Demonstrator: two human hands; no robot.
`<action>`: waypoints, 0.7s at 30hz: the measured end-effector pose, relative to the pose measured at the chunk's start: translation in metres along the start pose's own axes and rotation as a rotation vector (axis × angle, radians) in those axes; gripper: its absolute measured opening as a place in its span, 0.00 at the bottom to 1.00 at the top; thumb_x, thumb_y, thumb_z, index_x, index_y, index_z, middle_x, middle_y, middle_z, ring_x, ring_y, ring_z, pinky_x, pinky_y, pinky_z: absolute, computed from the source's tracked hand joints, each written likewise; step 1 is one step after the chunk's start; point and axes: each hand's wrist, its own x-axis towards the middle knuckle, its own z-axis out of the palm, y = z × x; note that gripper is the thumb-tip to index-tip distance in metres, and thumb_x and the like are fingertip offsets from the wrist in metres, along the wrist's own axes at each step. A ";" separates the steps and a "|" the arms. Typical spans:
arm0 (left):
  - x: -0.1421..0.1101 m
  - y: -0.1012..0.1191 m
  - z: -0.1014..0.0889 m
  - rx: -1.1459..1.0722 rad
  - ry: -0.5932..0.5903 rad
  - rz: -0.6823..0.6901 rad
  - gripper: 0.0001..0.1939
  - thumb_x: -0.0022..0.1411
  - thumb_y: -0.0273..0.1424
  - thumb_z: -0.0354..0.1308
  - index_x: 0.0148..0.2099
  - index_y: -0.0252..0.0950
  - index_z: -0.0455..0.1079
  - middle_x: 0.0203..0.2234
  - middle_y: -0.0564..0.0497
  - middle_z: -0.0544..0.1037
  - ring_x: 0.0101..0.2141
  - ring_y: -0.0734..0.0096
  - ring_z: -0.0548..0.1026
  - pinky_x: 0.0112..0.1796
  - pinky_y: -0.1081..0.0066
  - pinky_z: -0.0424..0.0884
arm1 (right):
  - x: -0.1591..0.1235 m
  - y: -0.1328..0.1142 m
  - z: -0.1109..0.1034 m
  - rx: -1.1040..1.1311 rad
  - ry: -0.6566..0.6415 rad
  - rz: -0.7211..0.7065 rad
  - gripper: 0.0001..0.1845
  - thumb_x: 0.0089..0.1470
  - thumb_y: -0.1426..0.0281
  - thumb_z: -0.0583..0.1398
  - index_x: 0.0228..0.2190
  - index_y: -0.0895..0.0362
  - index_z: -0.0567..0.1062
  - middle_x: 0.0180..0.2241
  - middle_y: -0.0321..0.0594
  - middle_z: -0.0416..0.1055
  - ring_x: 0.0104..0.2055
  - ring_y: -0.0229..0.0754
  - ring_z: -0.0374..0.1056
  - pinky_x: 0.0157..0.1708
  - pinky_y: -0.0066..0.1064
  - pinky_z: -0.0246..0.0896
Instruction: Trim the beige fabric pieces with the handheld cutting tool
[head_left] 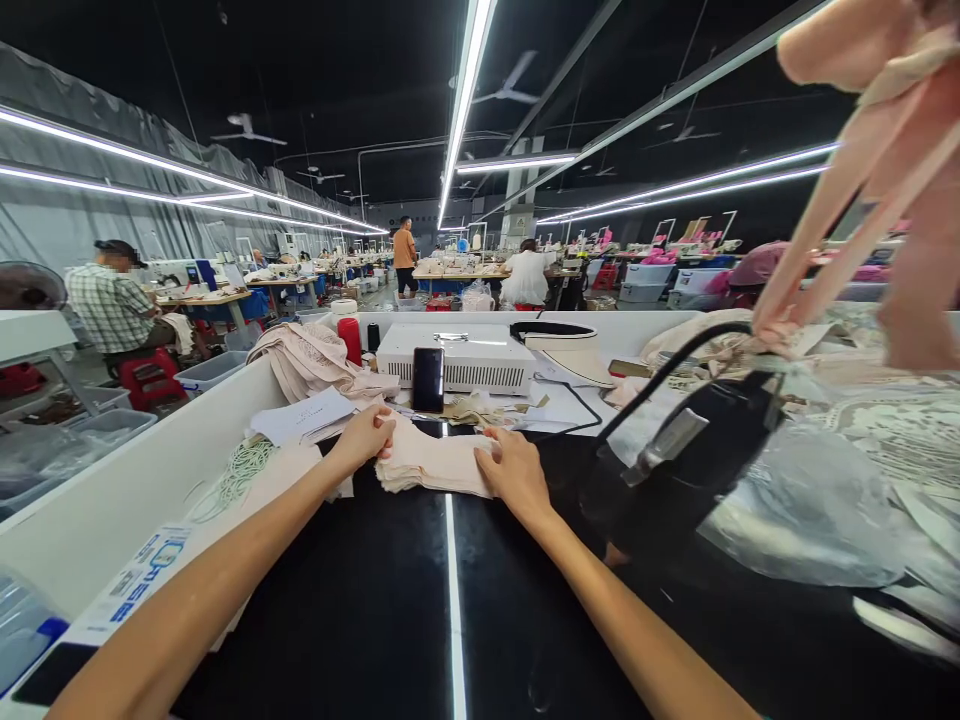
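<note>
Pale pink fabric stack (435, 464), black tabletop (352, 600), red spool (349, 342), green-and-white checked shirt (109, 310).

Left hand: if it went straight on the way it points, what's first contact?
The left hand would likely meet the pale fabric stack first; it appears to pinch the left end now, though depth is hard to judge.

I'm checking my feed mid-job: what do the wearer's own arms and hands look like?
The left grip and right grip are bare human hands, without gloves or wristwear in view. The left forearm and right forearm show no sleeves, cables or markings.
</note>
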 end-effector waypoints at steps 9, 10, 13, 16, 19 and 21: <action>-0.039 -0.048 -0.100 0.351 0.008 -0.108 0.17 0.73 0.38 0.61 0.58 0.34 0.71 0.53 0.44 0.76 0.48 0.58 0.78 0.48 0.55 0.78 | -0.025 -0.013 -0.002 0.187 0.020 -0.181 0.15 0.57 0.69 0.60 0.46 0.56 0.79 0.50 0.48 0.77 0.57 0.57 0.70 0.61 0.54 0.60; -0.046 -0.053 -0.106 0.402 0.016 -0.119 0.17 0.73 0.37 0.61 0.58 0.35 0.71 0.53 0.43 0.76 0.49 0.58 0.78 0.48 0.54 0.78 | -0.028 -0.016 -0.002 0.220 0.012 -0.199 0.15 0.56 0.69 0.59 0.45 0.55 0.79 0.49 0.48 0.78 0.56 0.57 0.71 0.61 0.54 0.61; -0.061 -0.068 -0.113 0.513 0.060 -0.140 0.18 0.73 0.37 0.61 0.59 0.35 0.71 0.55 0.43 0.75 0.51 0.57 0.77 0.50 0.53 0.77 | -0.040 -0.029 -0.004 0.307 -0.025 -0.245 0.14 0.56 0.67 0.58 0.42 0.53 0.79 0.47 0.46 0.79 0.54 0.55 0.72 0.60 0.53 0.62; -0.070 -0.076 -0.112 0.558 0.091 -0.159 0.18 0.73 0.37 0.61 0.59 0.35 0.70 0.55 0.43 0.75 0.50 0.57 0.77 0.50 0.53 0.77 | -0.053 -0.040 -0.008 0.371 -0.072 -0.265 0.13 0.56 0.66 0.57 0.41 0.53 0.79 0.45 0.45 0.79 0.53 0.54 0.73 0.58 0.52 0.65; -0.076 -0.079 -0.108 0.559 0.089 -0.179 0.17 0.73 0.38 0.61 0.58 0.34 0.71 0.53 0.43 0.76 0.48 0.58 0.78 0.48 0.54 0.78 | -0.066 -0.051 -0.014 0.422 -0.121 -0.276 0.12 0.56 0.67 0.57 0.40 0.52 0.79 0.45 0.44 0.79 0.51 0.52 0.74 0.55 0.50 0.68; -0.079 -0.079 -0.105 0.555 0.098 -0.188 0.17 0.73 0.38 0.61 0.58 0.34 0.71 0.52 0.44 0.76 0.47 0.59 0.78 0.47 0.55 0.78 | -0.073 -0.056 -0.017 0.450 -0.155 -0.283 0.12 0.57 0.67 0.57 0.40 0.52 0.79 0.44 0.44 0.79 0.47 0.50 0.75 0.49 0.46 0.72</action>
